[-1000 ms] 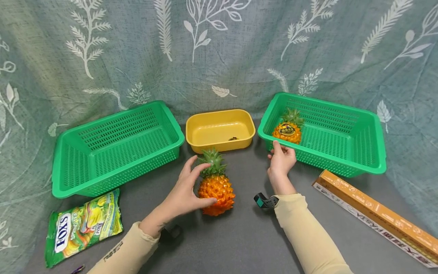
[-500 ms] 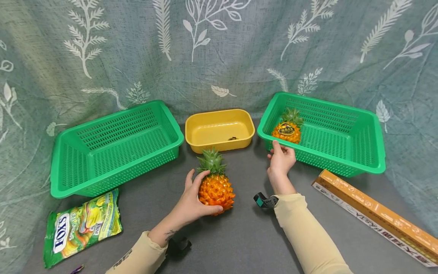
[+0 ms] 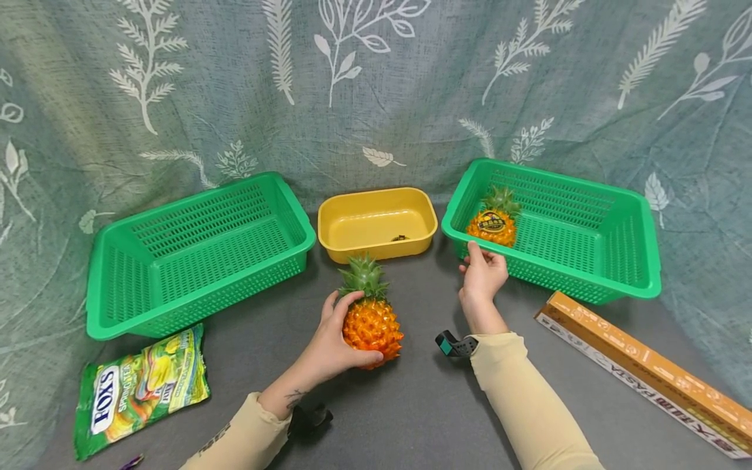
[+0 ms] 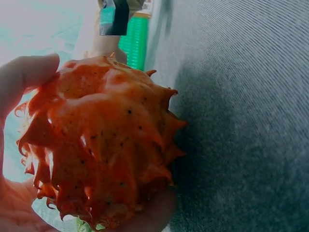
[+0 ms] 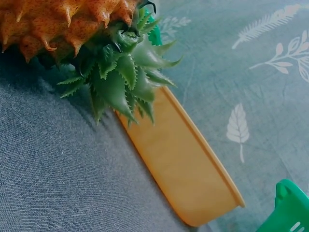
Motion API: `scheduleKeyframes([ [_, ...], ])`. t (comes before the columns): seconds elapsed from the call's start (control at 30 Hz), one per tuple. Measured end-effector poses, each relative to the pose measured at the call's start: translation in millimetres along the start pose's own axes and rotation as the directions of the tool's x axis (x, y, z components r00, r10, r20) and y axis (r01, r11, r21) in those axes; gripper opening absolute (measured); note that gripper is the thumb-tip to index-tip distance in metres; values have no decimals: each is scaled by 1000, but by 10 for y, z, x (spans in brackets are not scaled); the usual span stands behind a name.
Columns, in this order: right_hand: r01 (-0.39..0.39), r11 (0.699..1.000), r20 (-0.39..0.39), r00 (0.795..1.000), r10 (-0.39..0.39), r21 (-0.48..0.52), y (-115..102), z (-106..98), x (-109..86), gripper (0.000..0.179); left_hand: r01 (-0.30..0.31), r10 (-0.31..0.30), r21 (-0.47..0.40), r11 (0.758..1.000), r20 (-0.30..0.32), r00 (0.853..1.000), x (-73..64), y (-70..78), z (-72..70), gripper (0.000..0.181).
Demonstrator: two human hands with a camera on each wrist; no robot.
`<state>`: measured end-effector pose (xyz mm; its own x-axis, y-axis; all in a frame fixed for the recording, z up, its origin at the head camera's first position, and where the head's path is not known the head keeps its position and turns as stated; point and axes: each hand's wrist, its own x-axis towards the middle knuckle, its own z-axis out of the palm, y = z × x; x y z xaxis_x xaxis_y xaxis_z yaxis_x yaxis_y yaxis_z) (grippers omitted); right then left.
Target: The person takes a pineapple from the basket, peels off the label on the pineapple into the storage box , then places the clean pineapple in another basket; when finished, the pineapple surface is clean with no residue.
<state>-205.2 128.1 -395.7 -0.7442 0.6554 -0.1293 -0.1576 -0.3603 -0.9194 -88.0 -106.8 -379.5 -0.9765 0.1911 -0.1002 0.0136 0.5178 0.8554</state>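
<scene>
My left hand (image 3: pixel 333 341) holds an orange pineapple (image 3: pixel 375 331) with a green crown, thumb at its near end and fingers along its left side. It lies on the grey table, crown toward the yellow tub (image 3: pixel 376 251). In the left wrist view the spiky orange pineapple (image 4: pixel 101 140) sits between thumb and fingers. My right hand (image 3: pixel 484 277) is loosely curled at the front of the right green basket (image 3: pixel 581 277), its thumb tip by the rim; whether they touch is unclear. Inside that basket is another pineapple (image 3: pixel 492 225) with a black label. The right wrist view shows no hand.
A second green basket (image 3: pixel 229 287) stands at the left. Before it lies a FOX'S candy bag (image 3: pixel 143 391). A long orange pasta box (image 3: pixel 646 372) lies at the right. The yellow tub holds a small dark item (image 3: pixel 401 237). A patterned curtain (image 3: pixel 376 98) hangs behind.
My left hand has moved right and toward me around the pineapple, its thumb and fingers closing in on it. My right hand and the baskets have stayed in place.
</scene>
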Motion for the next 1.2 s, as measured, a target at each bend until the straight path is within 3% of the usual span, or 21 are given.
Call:
scheduleKeyframes([
  [0.37, -10, 1000, 3, 1000, 10, -11, -7, -5, -8, 17, -15, 13, -72, 997, -24, 1000, 5, -44, 22, 82],
  [0.6, -2, 1000, 3, 1000, 2, -11, -13, -5, -16, 17, 13, -18, -146, 989, -32, 999, -18, -47, -2, 81],
  [0.77, -5, 1000, -3, 1000, 5, -14, -14, -4, -15, 17, 15, -15, -142, 990, 1, 1000, -76, 3, -69, 81],
  [1.0, 1, 1000, -2, 1000, -1, 10, -10, -2, -7, 17, -37, 46, -105, 994, 76, 996, -166, 102, -159, 78],
  [1.2, 4, 1000, -2, 1000, -4, 16, -13, -1, -18, 17, -71, 76, -74, 995, 77, 994, -218, 242, -312, 73],
])
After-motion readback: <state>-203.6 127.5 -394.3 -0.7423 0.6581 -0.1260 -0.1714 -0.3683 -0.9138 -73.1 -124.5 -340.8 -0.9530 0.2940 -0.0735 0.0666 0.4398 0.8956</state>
